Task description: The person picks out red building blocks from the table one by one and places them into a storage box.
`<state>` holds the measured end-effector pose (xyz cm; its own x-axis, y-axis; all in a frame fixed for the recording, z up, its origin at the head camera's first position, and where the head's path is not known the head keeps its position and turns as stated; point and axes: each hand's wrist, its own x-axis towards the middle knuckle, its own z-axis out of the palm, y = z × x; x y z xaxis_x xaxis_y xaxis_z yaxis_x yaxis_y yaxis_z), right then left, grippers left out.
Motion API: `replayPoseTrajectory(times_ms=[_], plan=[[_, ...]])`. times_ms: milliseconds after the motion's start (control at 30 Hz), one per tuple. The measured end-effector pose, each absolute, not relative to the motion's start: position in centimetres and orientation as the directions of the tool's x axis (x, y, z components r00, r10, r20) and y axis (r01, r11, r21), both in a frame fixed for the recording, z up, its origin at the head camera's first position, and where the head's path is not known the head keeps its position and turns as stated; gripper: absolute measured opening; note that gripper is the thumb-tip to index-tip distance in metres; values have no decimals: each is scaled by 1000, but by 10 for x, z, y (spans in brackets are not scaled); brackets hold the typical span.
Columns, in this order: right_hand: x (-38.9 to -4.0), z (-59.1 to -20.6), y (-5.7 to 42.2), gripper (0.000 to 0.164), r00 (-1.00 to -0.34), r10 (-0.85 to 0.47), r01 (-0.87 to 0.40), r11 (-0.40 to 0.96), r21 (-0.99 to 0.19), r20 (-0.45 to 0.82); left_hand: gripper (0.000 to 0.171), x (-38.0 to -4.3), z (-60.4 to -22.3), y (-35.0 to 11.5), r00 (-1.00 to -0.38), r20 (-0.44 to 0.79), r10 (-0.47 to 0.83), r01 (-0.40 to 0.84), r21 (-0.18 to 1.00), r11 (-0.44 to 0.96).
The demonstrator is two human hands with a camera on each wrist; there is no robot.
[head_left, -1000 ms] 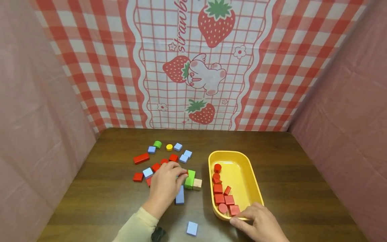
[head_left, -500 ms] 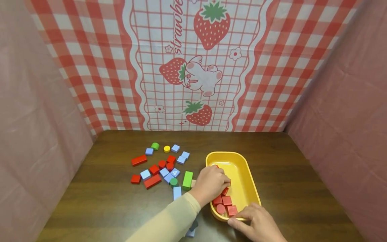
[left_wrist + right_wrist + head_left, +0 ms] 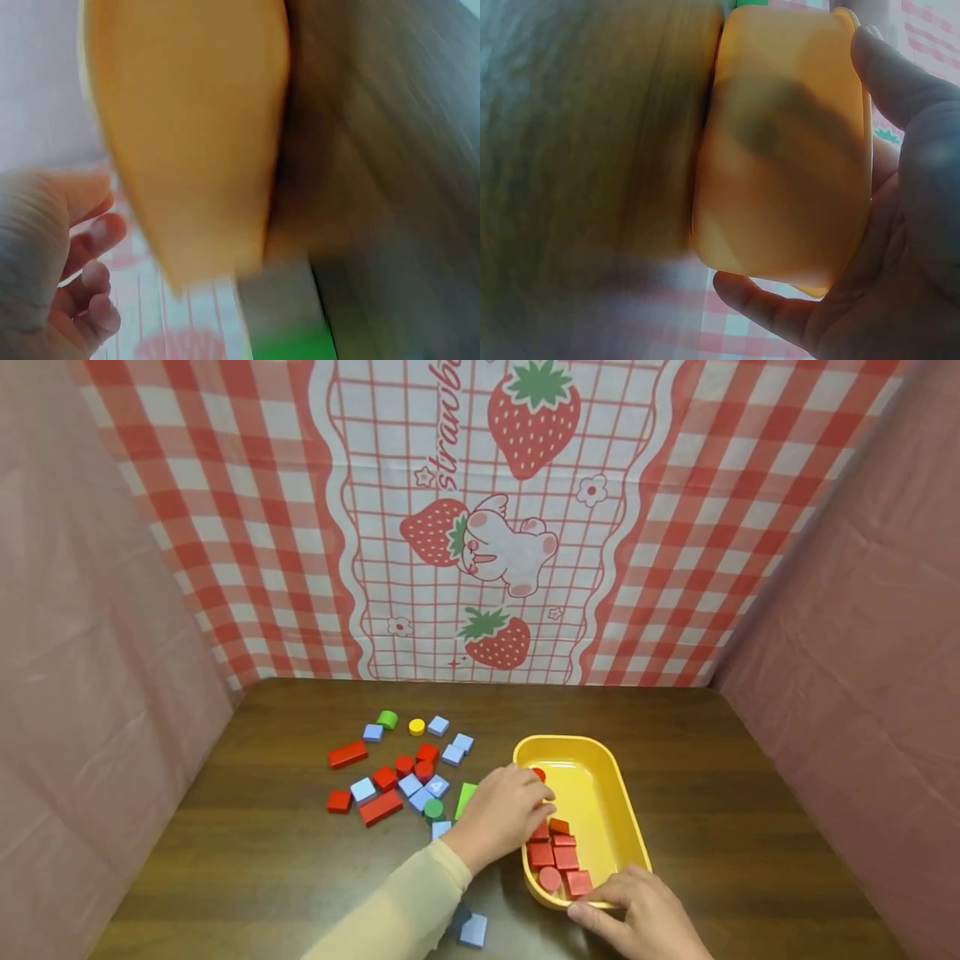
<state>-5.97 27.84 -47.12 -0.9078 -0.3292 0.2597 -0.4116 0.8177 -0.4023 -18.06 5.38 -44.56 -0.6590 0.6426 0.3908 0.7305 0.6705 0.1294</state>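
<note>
Left hand (image 3: 501, 812) curls loosely, empty, over the yellow tray (image 3: 597, 802) at nine o'clock; right hand (image 3: 647, 912) grips its five-o'clock corner.

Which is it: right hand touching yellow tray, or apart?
Touching: the right wrist view shows the right hand holding the yellow tray, thumb at its rim.

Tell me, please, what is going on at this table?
A person's right hand grips the near right corner of a yellow tray holding red blocks. Their left hand is over the tray's left edge, with no block visible in it. Loose red blocks lie on the table to the left, among blue blocks and green ones.
</note>
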Motion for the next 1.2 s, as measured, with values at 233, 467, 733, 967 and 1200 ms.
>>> replayPoseTrajectory(times_ms=[233, 467, 733, 967, 1200], plan=[[-58, -469, 280, 21, -932, -311, -362, 829, -425, 187, 27, -185, -460, -45, -870, 345, 352, 439, 219, 871], [-57, -468, 281, 17, -921, -320, -386, 824, -415, 220, 31, -162, -477, -104, -881, 291, 373, 419, 116, 901], [-59, -469, 278, 17, -916, -324, -397, 822, -408, 237, 20, -146, -473, -111, -841, 265, 472, 524, 181, 832], [-56, -462, 273, 33, -950, -311, -294, 845, -446, 37, 30, -148, -450, -94, -845, 232, 482, 530, 245, 812], [-54, -460, 266, 39, -952, -307, -280, 858, -431, 7, 35, -156, -406, -9, -722, 340, 603, 688, 255, 679]])
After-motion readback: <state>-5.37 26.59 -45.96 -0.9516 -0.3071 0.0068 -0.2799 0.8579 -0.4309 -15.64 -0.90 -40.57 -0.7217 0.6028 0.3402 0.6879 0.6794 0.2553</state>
